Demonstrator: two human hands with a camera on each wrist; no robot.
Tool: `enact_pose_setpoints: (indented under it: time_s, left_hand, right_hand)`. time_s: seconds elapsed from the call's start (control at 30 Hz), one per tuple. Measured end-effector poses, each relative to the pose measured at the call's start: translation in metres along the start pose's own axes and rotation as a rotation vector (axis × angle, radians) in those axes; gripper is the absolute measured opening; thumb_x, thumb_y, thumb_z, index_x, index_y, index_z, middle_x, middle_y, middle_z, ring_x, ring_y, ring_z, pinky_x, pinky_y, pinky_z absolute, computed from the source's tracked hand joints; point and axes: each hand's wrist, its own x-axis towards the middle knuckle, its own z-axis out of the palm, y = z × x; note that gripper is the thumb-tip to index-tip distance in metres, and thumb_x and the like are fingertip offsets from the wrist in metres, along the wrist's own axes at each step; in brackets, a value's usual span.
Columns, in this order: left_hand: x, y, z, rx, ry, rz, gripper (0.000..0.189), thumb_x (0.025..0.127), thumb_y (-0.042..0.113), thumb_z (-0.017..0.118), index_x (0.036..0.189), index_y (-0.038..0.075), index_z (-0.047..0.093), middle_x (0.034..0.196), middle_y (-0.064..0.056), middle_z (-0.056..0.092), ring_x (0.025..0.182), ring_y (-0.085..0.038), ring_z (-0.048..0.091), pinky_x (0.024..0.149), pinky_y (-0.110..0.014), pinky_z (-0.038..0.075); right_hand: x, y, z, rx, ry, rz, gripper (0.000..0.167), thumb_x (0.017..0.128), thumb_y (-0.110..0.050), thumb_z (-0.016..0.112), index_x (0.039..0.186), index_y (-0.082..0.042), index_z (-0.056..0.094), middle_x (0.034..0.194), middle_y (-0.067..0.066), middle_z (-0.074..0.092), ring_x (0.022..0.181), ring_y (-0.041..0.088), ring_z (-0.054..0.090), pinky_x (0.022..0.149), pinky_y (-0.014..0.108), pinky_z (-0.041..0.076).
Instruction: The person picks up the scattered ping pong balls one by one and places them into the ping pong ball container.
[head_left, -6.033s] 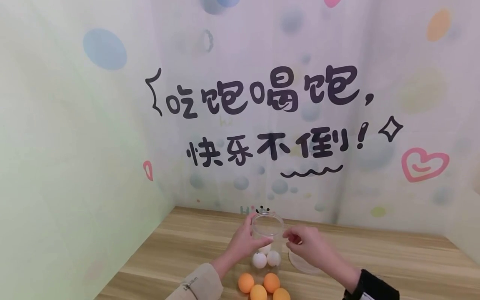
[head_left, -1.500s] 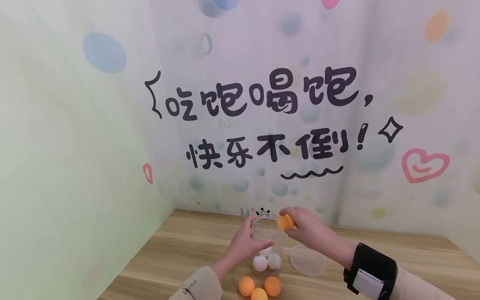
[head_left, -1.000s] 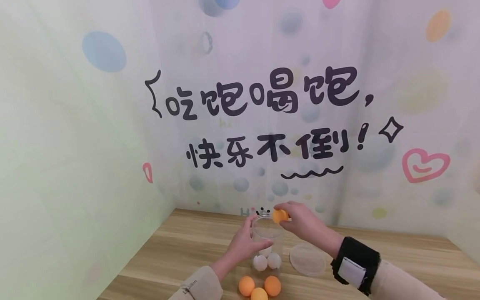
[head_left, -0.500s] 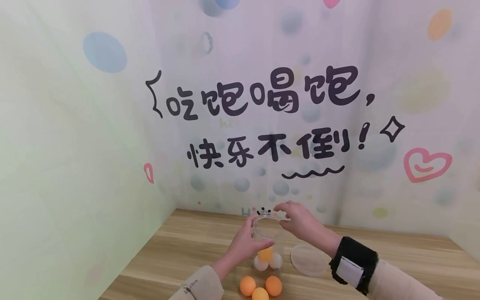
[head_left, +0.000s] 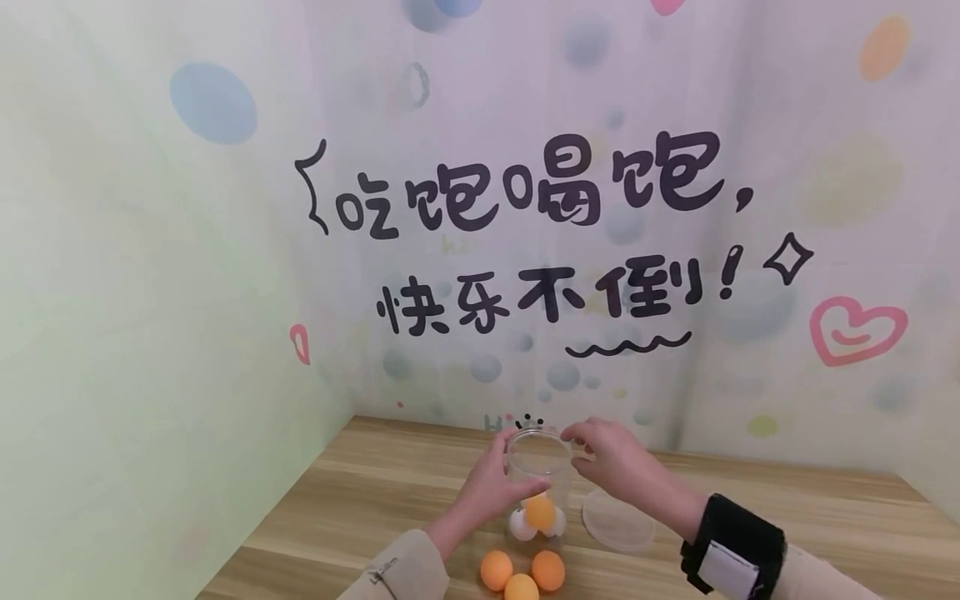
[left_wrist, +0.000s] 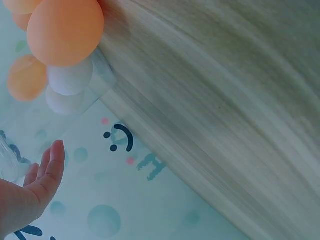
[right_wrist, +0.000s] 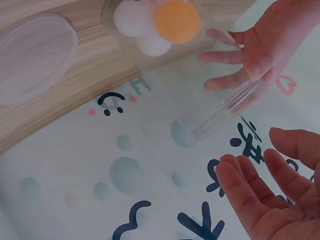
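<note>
My left hand [head_left: 491,487] grips a clear plastic jar [head_left: 557,483] near its top, thumb in front and fingers behind. The jar stands upright and uncapped on the table, with an orange ping-pong ball [head_left: 540,512] lying on white ping-pong balls [head_left: 522,525] inside. My right hand [head_left: 618,458] is just right of the rim; in the right wrist view its fingers [right_wrist: 240,185] are loosely bent and hold nothing. In front of the jar, 3 orange ping-pong balls [head_left: 497,571] sit on the table.
A clear round lid [head_left: 618,525] lies flat on the wood-grain table [head_left: 337,500], right of the jar, partly below my right forearm. A printed curtain [head_left: 465,367] hangs behind the table and along its left side.
My right hand took an orange ball from the table group, brought it over the rim and let it drop into the jar, then drew back slightly right. My left hand kept its grip.
</note>
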Motion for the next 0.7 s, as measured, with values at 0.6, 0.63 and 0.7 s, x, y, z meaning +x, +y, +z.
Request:
enact_pose_setpoints:
  time_s: [0.6,0.63,0.7]
  left_hand:
    - [0.001,-0.001,0.002,0.012,0.006,-0.010,0.085,0.073,0.035,0.076,0.139,0.007,0.029,0.138,-0.022,0.038,0.117,-0.039,0.046,0.088,-0.051,0.045]
    - [0.001,-0.001,0.002,0.009,0.002,-0.015,0.085,0.074,0.035,0.076,0.139,0.007,0.029,0.139,-0.022,0.037,0.118,-0.039,0.046,0.089,-0.051,0.045]
    - [0.001,-0.001,0.001,0.000,-0.006,-0.030,0.086,0.073,0.038,0.075,0.139,0.009,0.029,0.141,-0.021,0.035,0.118,-0.039,0.046,0.090,-0.051,0.044]
  right_hand:
    - [-0.030,0.011,0.034,0.045,-0.126,-0.115,0.023,0.071,-0.001,0.072,0.093,-0.004,0.066,0.081,0.001,0.061,0.067,0.013,0.054,0.057,0.023,0.047]
    - [-0.032,0.012,0.037,0.035,-0.133,-0.116,0.023,0.071,-0.001,0.072,0.093,-0.004,0.066,0.080,0.000,0.061,0.066,0.013,0.054,0.056,0.022,0.046]
    - [-0.035,0.014,0.044,0.019,-0.157,-0.111,0.024,0.070,-0.002,0.072,0.094,-0.004,0.067,0.078,0.000,0.061,0.065,0.012,0.055,0.055,0.022,0.045]
